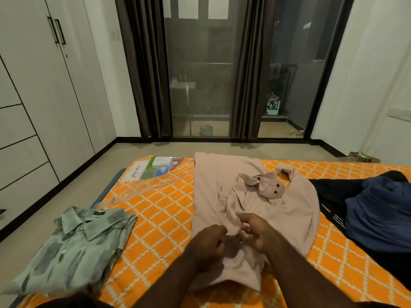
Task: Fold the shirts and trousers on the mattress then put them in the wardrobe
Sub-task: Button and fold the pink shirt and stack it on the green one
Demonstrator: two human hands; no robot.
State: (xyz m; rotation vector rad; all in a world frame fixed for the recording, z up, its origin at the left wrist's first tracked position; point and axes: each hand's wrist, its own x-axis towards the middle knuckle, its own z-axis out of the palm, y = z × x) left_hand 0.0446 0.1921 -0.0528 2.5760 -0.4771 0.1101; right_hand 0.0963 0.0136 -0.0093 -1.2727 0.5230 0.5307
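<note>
A pale pink shirt (222, 185) with dark buttons lies spread on the orange checked mattress (160, 207), its collar bunched near the far side. My left hand (205, 245) and my right hand (255, 232) meet over its near part, each pinching a fold of the pink cloth. A folded green patterned shirt (73, 247) lies at the mattress's near left corner. Dark blue and black garments (378, 210) are heaped at the right. The white wardrobe (44, 96) with black handles stands along the left wall, its doors closed.
A clear plastic wrapper with a printed label (153, 170) lies at the mattress's far left. Grey floor runs between the mattress, the wardrobe and the dark curtained glass doors (222, 74). A small bag (362, 156) sits by the right wall.
</note>
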